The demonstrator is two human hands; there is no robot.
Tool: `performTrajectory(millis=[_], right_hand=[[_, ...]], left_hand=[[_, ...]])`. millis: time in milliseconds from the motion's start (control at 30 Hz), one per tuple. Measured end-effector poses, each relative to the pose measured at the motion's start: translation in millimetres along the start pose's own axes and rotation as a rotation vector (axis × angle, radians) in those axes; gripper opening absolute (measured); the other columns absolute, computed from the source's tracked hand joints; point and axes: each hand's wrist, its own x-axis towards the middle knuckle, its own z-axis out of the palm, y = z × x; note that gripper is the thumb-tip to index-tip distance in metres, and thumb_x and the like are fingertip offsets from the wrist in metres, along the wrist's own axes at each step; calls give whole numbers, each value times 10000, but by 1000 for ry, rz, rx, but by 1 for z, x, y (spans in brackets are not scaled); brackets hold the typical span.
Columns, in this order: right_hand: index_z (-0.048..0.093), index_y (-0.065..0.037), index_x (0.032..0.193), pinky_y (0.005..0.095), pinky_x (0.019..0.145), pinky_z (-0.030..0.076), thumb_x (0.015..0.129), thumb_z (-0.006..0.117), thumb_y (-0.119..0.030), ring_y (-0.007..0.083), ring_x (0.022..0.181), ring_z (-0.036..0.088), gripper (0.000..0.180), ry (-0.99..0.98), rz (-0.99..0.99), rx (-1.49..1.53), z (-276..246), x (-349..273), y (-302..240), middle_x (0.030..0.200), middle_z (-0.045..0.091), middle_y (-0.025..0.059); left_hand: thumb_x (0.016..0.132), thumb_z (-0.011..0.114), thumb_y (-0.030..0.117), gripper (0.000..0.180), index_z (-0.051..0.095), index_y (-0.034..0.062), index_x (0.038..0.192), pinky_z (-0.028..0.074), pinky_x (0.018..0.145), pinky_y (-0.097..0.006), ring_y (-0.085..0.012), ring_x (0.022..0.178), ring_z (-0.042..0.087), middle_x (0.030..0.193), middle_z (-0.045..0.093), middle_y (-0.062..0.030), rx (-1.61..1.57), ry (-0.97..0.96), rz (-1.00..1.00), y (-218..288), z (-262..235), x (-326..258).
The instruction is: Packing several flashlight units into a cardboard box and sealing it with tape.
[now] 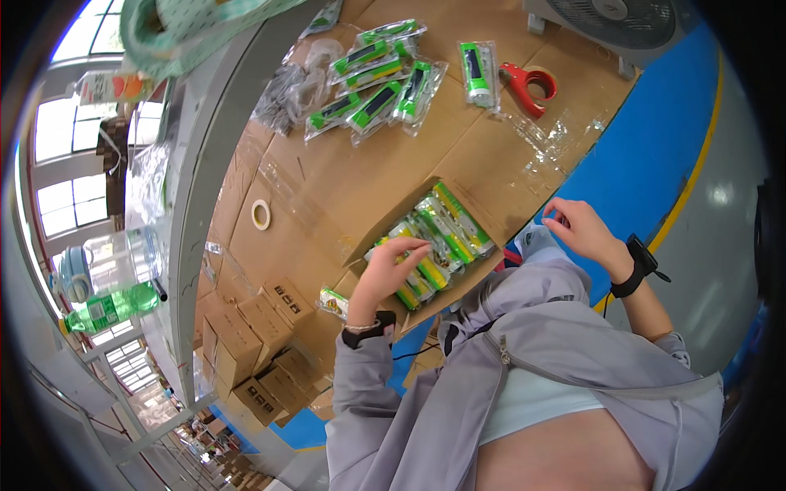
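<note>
An open cardboard box (483, 282) stands near me on the cardboard-covered table. It holds several clear-wrapped packets (442, 221) with green and yellow parts; what exactly is inside them is too small to make out. Over the box's left side is my left hand (389, 268), its fingers stretched across the packets and its thumb apart. No packet shows in its grasp. My right hand (583, 231) hovers beyond the box's right side, fingers loosely bent and apart, nothing in them. One more packet (334, 302) lies on the table just left of the box.
Several green packets (377, 78) are piled at the back, with a single one (475, 74) beside a red tape dispenser (530, 88). A tape roll (260, 215) lies left. Small cartons (237, 335) stack at lower left. A fan (614, 20) stands far right; a grey metal frame (205, 155) borders the left.
</note>
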Motion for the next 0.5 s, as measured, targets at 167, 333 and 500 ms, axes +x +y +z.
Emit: performTrajectory(millis=[167,333,500], right_hand=[[573,4,907,356,542,434,850,600,-126,253,592,579,144,1,-24,55,43,25,-52,656,599,137],[556,6,957,329,536,431,847,599,-86,224,564,552,150,-53,-49,23,96,26,-91,650,586,121],[557,13,967,298,520,415,849,606,-85,158,537,503,161,113,51,-1,120,13,-107,635,555,87]], left_hand=[[881,659,158,174,649,-9,833,411,589,-193,-49,646,533,692,592,4,-358,831,-294,-126,-68,-130],[786,752,335,414,601,-21,934,393,469,-228,-66,586,508,695,573,-19,-589,1068,-901,-300,-19,-219],[700,815,367,536,591,-36,974,451,505,-266,-110,637,581,791,617,-70,-827,937,-957,-307,27,-181]])
